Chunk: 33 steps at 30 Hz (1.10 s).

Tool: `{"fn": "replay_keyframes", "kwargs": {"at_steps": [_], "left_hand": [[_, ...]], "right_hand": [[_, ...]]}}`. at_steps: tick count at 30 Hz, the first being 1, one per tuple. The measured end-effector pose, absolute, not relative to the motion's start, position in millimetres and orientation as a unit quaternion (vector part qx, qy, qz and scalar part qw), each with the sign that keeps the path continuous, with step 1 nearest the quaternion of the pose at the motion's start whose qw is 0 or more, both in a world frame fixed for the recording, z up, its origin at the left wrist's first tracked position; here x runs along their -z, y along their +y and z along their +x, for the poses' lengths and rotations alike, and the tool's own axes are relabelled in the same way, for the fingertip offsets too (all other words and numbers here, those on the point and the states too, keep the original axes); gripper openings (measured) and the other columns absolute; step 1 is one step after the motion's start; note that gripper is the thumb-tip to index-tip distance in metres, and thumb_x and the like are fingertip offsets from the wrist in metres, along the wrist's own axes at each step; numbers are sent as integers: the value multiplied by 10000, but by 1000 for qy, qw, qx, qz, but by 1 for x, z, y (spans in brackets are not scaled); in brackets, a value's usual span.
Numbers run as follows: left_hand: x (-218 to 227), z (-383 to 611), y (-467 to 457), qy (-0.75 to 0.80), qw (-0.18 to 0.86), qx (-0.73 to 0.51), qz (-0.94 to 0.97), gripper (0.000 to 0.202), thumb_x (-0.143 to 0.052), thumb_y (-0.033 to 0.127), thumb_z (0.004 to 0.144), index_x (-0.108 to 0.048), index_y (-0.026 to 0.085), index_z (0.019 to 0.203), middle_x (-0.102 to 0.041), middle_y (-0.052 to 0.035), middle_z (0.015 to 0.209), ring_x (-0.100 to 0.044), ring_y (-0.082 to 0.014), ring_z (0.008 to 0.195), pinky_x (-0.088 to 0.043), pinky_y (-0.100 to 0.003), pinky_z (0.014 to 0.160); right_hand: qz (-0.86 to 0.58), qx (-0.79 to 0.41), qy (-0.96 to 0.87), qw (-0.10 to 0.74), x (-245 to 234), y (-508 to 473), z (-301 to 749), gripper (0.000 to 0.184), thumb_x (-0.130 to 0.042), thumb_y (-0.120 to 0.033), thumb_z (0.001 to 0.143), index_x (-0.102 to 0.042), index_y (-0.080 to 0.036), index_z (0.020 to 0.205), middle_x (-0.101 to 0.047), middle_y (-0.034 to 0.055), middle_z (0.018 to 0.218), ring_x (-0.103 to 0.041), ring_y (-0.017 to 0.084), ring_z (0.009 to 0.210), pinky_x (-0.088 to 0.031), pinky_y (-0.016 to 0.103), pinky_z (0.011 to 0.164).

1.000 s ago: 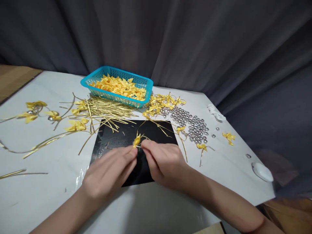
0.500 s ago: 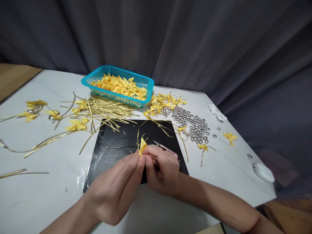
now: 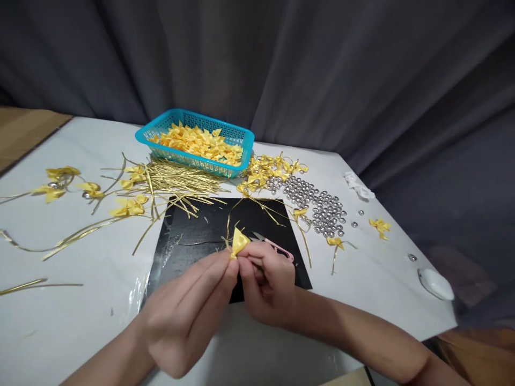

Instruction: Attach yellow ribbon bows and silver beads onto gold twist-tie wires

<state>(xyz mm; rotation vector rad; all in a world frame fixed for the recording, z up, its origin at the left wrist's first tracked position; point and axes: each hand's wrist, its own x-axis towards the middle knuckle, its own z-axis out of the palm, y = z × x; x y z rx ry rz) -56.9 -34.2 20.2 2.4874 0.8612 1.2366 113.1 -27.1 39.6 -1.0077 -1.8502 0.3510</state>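
Observation:
Above the black mat (image 3: 193, 222), a small yellow ribbon bow (image 3: 240, 241) stands up between my fingertips. My left hand (image 3: 191, 308) is closed, pinching the bow's base from the left. From the right, my right hand (image 3: 267, 281) also pinches the bow low down, its fingers curled. The part between the fingertips is hidden. Pink-handled thread snips (image 3: 281, 250) lie on the mat just behind my right hand. A thin gold cord (image 3: 201, 243) lies on the mat left of the bow.
A blue basket (image 3: 139, 134) holds many yellow bows. Before it lies a pile of gold cords (image 3: 181, 179). Silver beads (image 3: 317, 206) are spread to the right, near corded bows (image 3: 261, 171). More bows (image 3: 129, 206) lie left. A white mouse-like object (image 3: 435, 284) sits at the right edge.
The bow has turned between my fingertips, so more of its flat yellow face shows. My left hand has tilted slightly, and the right has shifted a little, uncovering the snips' pink handle.

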Motion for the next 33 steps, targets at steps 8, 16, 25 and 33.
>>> {"fn": "replay_keyframes", "kwargs": {"at_steps": [8,16,25,33], "left_hand": [[-28,-62,-14,265,-67,-381,883,300,-465,108,860,-575,74,1137,-700,-155,1022,-650,-249,974,-551,-335,854],[-18,-58,-14,237,-83,-378,891,305,-469,63,844,-573,55,1131,-679,-199,1049,-602,-271,1061,-541,-368,843],[-16,-49,-20,251,-39,-387,886,292,-384,77,874,-577,83,1092,-711,-134,970,-665,-204,909,-553,-291,805],[-26,-48,-14,262,-112,-407,868,170,-554,46,809,-601,65,971,-723,-145,829,-691,-224,785,-585,-320,702]], "right_hand": [[-460,-180,-741,455,-49,-13,119,203,-524,-179,795,-492,-174,996,-581,9,769,-523,89,611,-451,208,573],[-368,-219,-810,401,-67,6,128,62,-558,-115,806,-577,-169,782,-631,41,893,-535,142,878,-445,307,821],[-344,-241,-761,495,-59,0,121,104,-515,-92,824,-535,-161,749,-603,35,813,-540,123,816,-447,292,784],[-338,-336,-769,427,-54,8,122,78,-506,-132,840,-562,-148,789,-621,48,793,-571,114,767,-486,264,737]]}}
